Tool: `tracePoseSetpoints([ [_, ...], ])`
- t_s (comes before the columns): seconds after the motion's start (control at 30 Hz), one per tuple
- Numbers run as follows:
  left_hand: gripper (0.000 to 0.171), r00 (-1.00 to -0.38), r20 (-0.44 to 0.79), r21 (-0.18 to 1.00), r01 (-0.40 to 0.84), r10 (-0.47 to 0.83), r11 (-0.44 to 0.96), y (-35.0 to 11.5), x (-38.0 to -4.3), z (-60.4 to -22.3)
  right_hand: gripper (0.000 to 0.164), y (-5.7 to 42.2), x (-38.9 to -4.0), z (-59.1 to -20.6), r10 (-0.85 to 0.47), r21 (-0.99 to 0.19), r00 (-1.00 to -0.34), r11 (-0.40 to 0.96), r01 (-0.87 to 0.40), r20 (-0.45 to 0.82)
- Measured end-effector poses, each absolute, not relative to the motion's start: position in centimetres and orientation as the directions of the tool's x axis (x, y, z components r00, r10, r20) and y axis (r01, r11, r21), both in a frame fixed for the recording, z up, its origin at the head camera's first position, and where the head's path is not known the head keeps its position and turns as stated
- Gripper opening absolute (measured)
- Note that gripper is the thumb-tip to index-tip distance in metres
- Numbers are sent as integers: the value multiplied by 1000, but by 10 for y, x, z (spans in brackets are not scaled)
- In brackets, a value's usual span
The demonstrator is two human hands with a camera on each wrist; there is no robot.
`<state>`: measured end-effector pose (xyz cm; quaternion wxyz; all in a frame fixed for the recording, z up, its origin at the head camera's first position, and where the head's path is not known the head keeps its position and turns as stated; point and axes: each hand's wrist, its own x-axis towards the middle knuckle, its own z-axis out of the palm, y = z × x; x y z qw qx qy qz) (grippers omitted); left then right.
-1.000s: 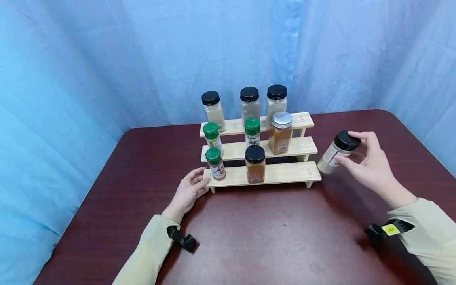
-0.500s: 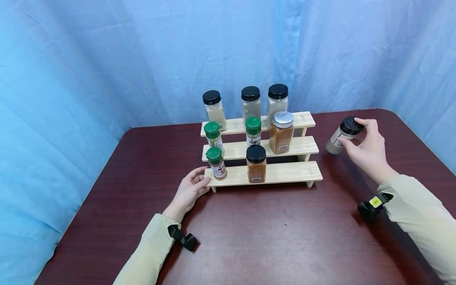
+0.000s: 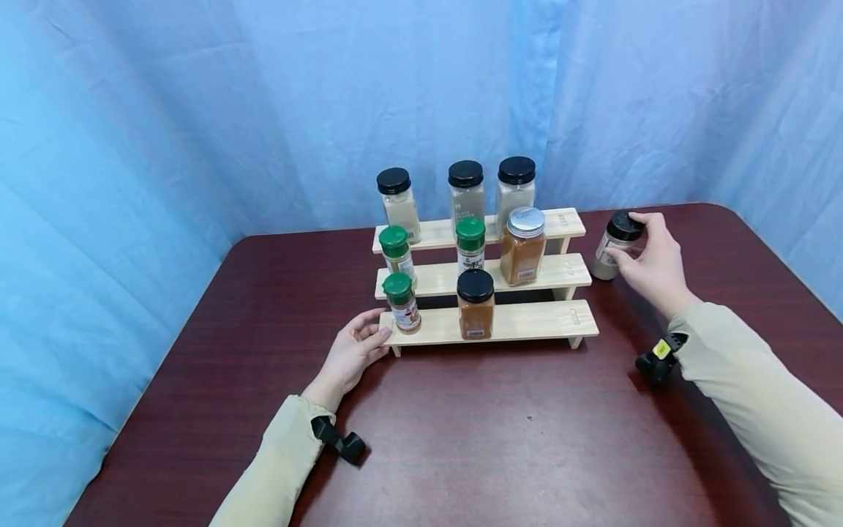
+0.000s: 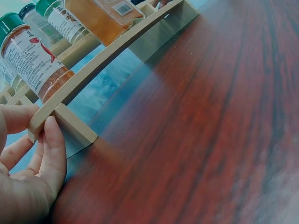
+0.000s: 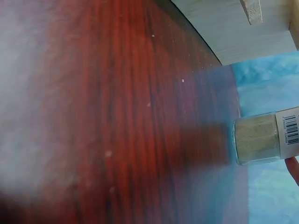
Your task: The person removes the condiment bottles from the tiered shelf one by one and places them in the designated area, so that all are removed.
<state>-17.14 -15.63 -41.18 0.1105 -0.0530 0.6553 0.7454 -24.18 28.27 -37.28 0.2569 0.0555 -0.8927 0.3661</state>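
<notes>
In the head view my right hand [image 3: 652,261] grips a spice jar [image 3: 607,256] with a black lid, just right of the wooden rack. The jar tilts slightly; in the right wrist view its pale brown powder and the barcode label [image 5: 290,130] show, with its base above the tabletop. My left hand [image 3: 350,353] pinches the left end of the lowest shelf of the three-tier rack [image 3: 533,320]; the left wrist view shows thumb and fingers around that end. Close to it stands a green-capped spice bottle [image 3: 403,307].
On the top shelf stand three black-lidded jars [image 3: 467,201]. The middle shelf bears two green-capped bottles [image 3: 470,245] and a silver-lidded orange jar [image 3: 522,252]. A black-lidded orange jar [image 3: 476,307] stands on the lowest shelf. Blue curtains [image 3: 329,110] hang behind the dark red table [image 3: 461,439].
My right hand has carried the jar away from me toward the back, then left toward the rack, and the jar has become more upright. My left hand keeps its hold on the shelf.
</notes>
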Motion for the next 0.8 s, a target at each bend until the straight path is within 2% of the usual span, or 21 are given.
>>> tracePoseSetpoints([
  [0.47,49,-971,-222,965,-232,93,-123,-156,-171,-413,60,282,-251,-373,69,-621,-876,732,-281,477],
  [0.8,49,-972,-216,967,-226,94,-121,-157,-171,-413,67,292,-254,-368,-12,-635,-937,733,-245,348],
])
